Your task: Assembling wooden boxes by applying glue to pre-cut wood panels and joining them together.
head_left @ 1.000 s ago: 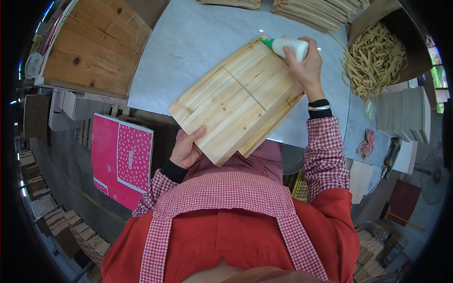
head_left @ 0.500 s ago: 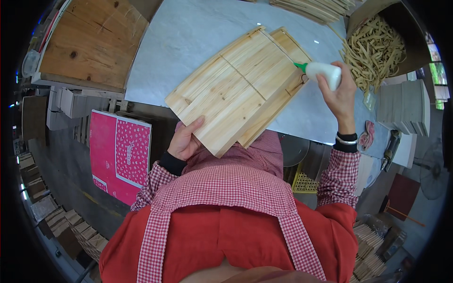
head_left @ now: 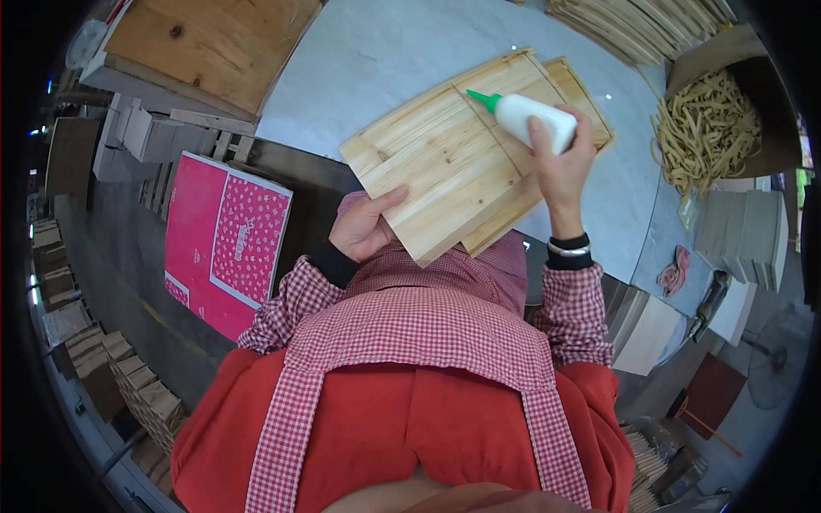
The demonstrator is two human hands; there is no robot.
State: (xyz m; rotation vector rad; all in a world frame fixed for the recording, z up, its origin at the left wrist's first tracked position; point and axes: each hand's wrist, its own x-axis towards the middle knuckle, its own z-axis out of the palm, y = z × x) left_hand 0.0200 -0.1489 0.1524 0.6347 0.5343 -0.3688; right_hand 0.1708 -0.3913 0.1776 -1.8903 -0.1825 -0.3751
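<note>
**White bottle [head_left: 530, 120] held above a pale wooden panel [head_left: 428, 167]**

The panel lies aslant in the upper middle of the frame, its far end over the grey-white table [head_left: 359, 64] and its near corner jutting past the edge above the apron [head_left: 419, 329]. A second wooden piece [head_left: 498, 227] shows along its right side, lower than the top face; how the two join is hard to tell.

The left hand [head_left: 363, 227] grips the panel's near left edge, thumb flat on top and the other fingers mostly hidden below, probably because that overhanging corner needs support and steadying. The right hand [head_left: 564, 158] is wrapped around the bottle near its base, fingers closed on it. Held from behind like this, the green nozzle [head_left: 484, 100] points toward the upper left and the wood around it stays in view. The tip appears near the dark seam [head_left: 492, 135] crossing the panel; whether it touches the wood cannot be told.

At the upper right, an open carton [head_left: 774, 81] of tan bands [head_left: 710, 128] and a stack of wooden slats [head_left: 646, 26] sit around the work surface, perhaps to keep its middle free for the panel.
</note>
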